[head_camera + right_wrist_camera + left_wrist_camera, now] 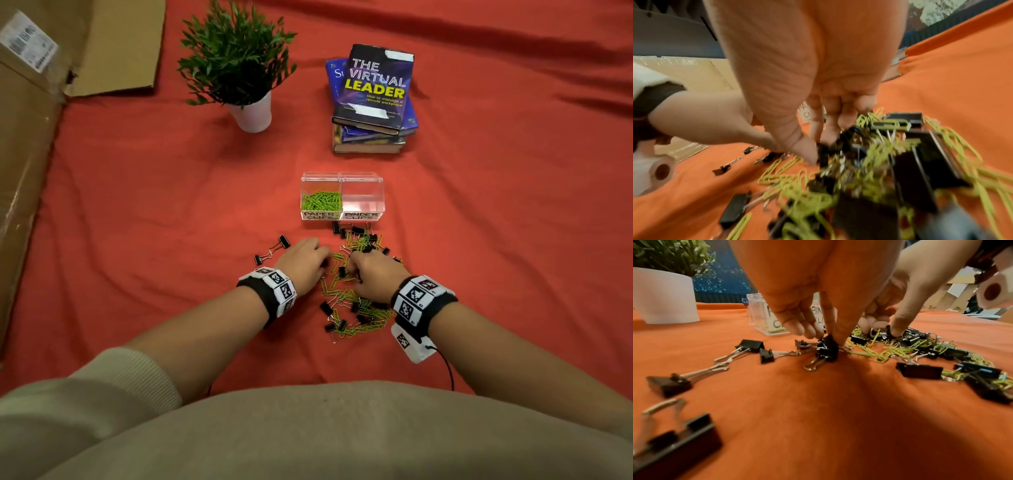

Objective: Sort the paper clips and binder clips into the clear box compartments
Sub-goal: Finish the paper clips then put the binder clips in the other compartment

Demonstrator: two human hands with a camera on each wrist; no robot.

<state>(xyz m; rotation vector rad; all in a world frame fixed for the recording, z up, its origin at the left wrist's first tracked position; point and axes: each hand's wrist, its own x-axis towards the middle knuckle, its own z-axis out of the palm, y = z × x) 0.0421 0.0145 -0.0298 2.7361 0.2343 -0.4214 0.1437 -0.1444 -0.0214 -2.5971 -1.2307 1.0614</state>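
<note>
The clear box (342, 178) stands on the red cloth, just beyond a mixed pile of green paper clips (358, 310) and black binder clips (359, 230). Its left compartment (321, 200), labelled paper clips, holds green clips. The right compartment (363, 202), labelled binder clips, looks empty. My left hand (320, 263) (826, 339) is at the pile's left edge and pinches a black binder clip (828, 348) that touches the cloth. My right hand (352, 270) (818, 149) is in the middle of the pile, thumb and fingers pinching another black binder clip (823, 153); that view is blurred.
A few binder clips (274, 248) lie apart, left of the pile. A potted plant (239, 65) stands at the back left. A stack of books (373, 99) sits behind the box. Flattened cardboard (34, 120) covers the left side.
</note>
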